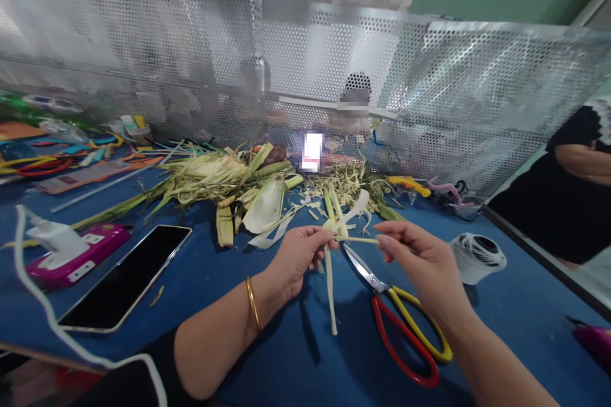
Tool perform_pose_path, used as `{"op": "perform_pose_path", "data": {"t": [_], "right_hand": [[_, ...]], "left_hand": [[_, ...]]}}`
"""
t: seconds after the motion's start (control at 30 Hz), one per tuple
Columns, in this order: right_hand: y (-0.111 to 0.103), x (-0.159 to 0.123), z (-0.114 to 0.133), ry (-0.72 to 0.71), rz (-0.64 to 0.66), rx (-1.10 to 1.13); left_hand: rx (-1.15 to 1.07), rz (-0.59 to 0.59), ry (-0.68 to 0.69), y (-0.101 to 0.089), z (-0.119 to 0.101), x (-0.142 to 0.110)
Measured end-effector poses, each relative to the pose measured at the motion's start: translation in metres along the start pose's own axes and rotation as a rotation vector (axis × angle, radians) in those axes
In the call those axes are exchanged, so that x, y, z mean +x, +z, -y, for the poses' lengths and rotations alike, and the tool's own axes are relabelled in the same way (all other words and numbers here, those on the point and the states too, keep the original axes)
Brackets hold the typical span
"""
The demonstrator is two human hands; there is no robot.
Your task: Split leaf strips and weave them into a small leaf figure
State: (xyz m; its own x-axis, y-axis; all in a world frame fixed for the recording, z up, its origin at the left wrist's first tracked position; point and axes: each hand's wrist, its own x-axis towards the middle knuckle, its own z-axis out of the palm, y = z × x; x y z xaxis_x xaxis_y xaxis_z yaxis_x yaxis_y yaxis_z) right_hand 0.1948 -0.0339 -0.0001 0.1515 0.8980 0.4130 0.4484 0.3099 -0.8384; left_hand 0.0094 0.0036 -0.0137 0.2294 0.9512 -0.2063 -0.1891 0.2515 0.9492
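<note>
My left hand, with a gold bangle on the wrist, pinches a bundle of pale yellow-green leaf strips above the blue table; one long strip hangs down from it. My right hand pinches the end of a thin strip that runs across to the left hand. Scissors with one red and one yellow handle lie on the table just below and between both hands, blades pointing up-left.
A heap of green and pale leaves lies behind the hands. A black phone, a pink box with a white charger and a cable sit at left. A thread spool stands at right. A perforated metal screen closes the back; another person stands at far right.
</note>
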Motion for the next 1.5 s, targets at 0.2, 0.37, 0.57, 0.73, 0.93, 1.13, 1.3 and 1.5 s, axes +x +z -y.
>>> {"op": "perform_pose_path", "data": {"t": [0.2,0.37,0.57,0.73,0.93,1.13,1.3,1.5], "right_hand": [[0.015,-0.005,0.002,0.023,-0.046,0.626],[0.021,-0.008,0.0,0.06,0.041,0.617],[0.017,-0.007,0.002,0.088,0.068,0.1],[0.017,-0.006,-0.003,0.096,0.178,-0.058],[0.019,-0.006,-0.008,0.149,0.16,-0.045],[0.021,-0.006,-0.009,0.161,0.137,0.02],[0.023,-0.006,-0.01,0.235,0.179,0.08],[0.028,-0.01,-0.013,0.251,0.119,0.144]], "left_hand": [[0.074,0.054,-0.009,0.004,0.0,-0.005],[0.079,0.113,-0.024,0.006,0.0,-0.008],[0.065,0.148,-0.01,0.006,0.002,-0.005],[0.095,0.185,0.01,0.007,0.003,-0.006],[0.114,0.188,0.03,0.008,0.005,-0.007],[0.135,0.178,0.054,0.01,0.005,-0.009],[0.139,0.177,0.059,0.012,0.005,-0.01],[0.195,0.145,0.067,0.016,0.004,-0.013]]}}
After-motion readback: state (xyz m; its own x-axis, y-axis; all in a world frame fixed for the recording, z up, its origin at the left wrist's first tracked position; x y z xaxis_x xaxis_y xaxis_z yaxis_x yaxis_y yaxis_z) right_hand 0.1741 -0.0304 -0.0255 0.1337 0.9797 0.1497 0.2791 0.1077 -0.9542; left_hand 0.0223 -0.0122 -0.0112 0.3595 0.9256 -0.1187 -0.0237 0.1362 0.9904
